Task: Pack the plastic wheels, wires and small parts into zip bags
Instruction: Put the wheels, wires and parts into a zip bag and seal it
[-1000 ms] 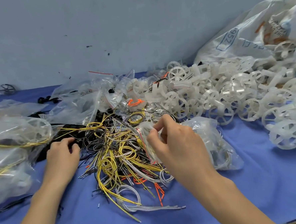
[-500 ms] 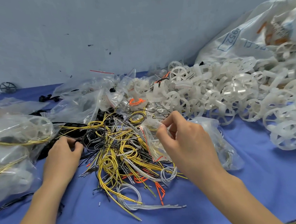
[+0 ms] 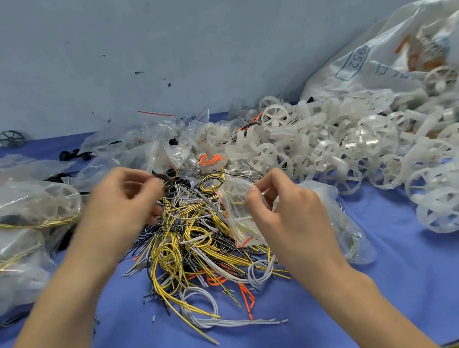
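Head view: right hand (image 3: 287, 213) pinches small clear zip bag (image 3: 240, 216) with red seal, held above tangled wire pile (image 3: 189, 238) on blue table (image 3: 391, 285). Left hand (image 3: 120, 204) raised over pile, fingers curled; blurred, possibly gripping small black part. White plastic wheels (image 3: 356, 152) heaped far right.

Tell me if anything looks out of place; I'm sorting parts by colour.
One dark wheel sits alone at the far left by the wall, apart from the heap of white wheels on the right. Its colour and isolation stand out.
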`<state>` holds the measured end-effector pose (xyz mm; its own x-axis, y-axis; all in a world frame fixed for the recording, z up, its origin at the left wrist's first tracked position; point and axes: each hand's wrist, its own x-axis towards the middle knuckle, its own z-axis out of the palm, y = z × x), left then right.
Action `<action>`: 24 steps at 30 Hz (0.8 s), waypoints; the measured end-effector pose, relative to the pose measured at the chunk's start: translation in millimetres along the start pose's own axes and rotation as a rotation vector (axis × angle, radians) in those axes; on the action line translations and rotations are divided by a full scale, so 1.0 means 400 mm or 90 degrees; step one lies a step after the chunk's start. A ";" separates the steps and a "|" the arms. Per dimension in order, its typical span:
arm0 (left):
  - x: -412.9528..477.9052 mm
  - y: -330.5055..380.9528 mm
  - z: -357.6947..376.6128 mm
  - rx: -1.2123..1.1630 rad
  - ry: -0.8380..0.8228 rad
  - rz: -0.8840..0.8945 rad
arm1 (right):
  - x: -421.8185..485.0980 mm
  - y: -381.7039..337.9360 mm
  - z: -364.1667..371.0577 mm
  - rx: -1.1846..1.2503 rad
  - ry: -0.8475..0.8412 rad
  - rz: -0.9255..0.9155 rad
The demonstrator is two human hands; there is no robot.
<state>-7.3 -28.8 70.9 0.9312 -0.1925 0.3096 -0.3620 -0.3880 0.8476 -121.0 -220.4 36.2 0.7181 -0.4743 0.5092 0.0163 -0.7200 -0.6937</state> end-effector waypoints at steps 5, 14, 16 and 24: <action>-0.074 0.074 0.177 -0.099 -0.337 0.009 | -0.006 -0.017 0.001 -0.012 0.040 -0.038; -0.066 0.072 0.298 0.000 -0.416 0.112 | -0.002 -0.015 -0.008 -0.030 0.056 -0.091; -0.044 0.087 0.280 0.022 -0.415 0.095 | 0.011 0.000 -0.023 -0.008 0.065 -0.074; 0.068 0.109 0.175 -0.082 -0.287 0.014 | 0.070 0.096 -0.088 -0.023 -0.025 0.110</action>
<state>-0.8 -113.9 86.1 0.8012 -0.5834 0.1336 -0.3461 -0.2695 0.8986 -124.9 -279.2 41.7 0.7351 -0.5727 0.3627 -0.1346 -0.6477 -0.7499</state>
